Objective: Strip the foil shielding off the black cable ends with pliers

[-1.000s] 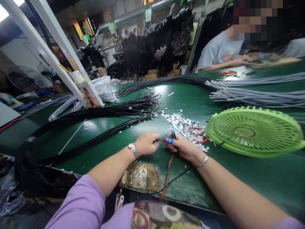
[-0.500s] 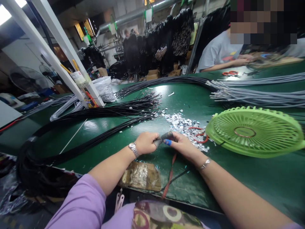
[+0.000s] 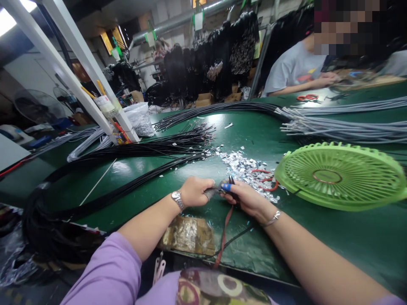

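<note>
Green glossy worktop (image 3: pixel 356 228): one, bearing one round, bright-green slatted plastic grille (image 3: pixel 326 175), the reference for all positions. One thin dark strand (image 3: pixel 216 189), mostly hidden, lies between the two hands, left of the grille. Left hand (image 3: pixel 197 190): fingers pinched together on the strand. Right hand (image 3: pixel 246 195), thumb wrapped in blue: closed around one black hand tool with two pointed tips (image 3: pixel 232 181), near the left hand. Loose silver-white scraps (image 3: pixel 243 167), too many to count, lie just left of the grille, with two red handle loops (image 3: pixel 275 184) among them. Farther left: two black cable bundles (image 3: pixel 162 146). Beyond the grille: two grey cable bundles (image 3: pixel 337 127) and one grey-shirted person (image 3: pixel 288 70).
</note>
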Tool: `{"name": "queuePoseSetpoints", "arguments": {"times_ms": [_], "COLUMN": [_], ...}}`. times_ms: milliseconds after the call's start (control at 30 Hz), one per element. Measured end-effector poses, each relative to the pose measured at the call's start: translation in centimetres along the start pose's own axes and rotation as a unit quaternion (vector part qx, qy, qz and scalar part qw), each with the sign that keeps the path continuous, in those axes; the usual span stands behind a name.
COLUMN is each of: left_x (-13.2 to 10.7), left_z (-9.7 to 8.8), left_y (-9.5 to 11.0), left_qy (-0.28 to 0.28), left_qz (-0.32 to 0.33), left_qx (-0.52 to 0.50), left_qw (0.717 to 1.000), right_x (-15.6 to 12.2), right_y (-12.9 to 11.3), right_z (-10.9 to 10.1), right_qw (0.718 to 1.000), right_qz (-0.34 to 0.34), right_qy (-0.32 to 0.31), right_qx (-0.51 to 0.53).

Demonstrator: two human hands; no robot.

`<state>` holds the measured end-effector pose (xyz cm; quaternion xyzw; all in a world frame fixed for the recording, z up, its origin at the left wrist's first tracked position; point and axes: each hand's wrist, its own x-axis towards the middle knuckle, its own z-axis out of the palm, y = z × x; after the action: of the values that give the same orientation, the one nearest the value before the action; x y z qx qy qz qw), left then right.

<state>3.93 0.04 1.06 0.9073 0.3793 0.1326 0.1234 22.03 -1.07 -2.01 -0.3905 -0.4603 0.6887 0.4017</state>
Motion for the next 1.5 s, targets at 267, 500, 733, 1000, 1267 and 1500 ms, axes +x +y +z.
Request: {"name": "queuePoseSetpoints", "arguments": {"times_ms": [267, 500, 733, 1000, 1267, 1500], "left_x": [-0.1, 0.0, 0.0, 0.7, 0.9, 0.7], "left_z": [-0.1, 0.2, 0.0, 0.0, 0.1, 0.1], "left_y": [-0.5, -0.6, -0.3, -0.2, 0.0, -0.3], "left_qy": [-0.023, -0.020, 0.034, -0.224, 0.018, 0.058], "left_qz": [0.055, 0.027, -0.053, -0.225, -0.219, -0.197], "left_qx": [-0.082, -0.031, -0.042, -0.535, -0.493, -0.487], "left_qw": [0.995, 0.999, 0.997, 0.783, 0.842, 0.849], "right_x": [-0.4, -0.2, -0.3, -0.4, -0.7, -1.2], "right_y": [0.1, 0.2, -0.3, -0.5, 0.1, 0.7], "right_z": [-0.5, 0.0, -0.5, -1.0, -0.7, -0.2], "right_qw": [0.995, 0.997, 0.984, 0.884, 0.804, 0.688], "right_qz": [0.019, 0.007, -0.084, -0.269, -0.257, -0.384], "right_qy": [-0.098, -0.022, -0.030, 0.024, 0.130, 0.161], "right_qx": [0.008, -0.078, -0.152, -0.383, -0.520, -0.594]}}
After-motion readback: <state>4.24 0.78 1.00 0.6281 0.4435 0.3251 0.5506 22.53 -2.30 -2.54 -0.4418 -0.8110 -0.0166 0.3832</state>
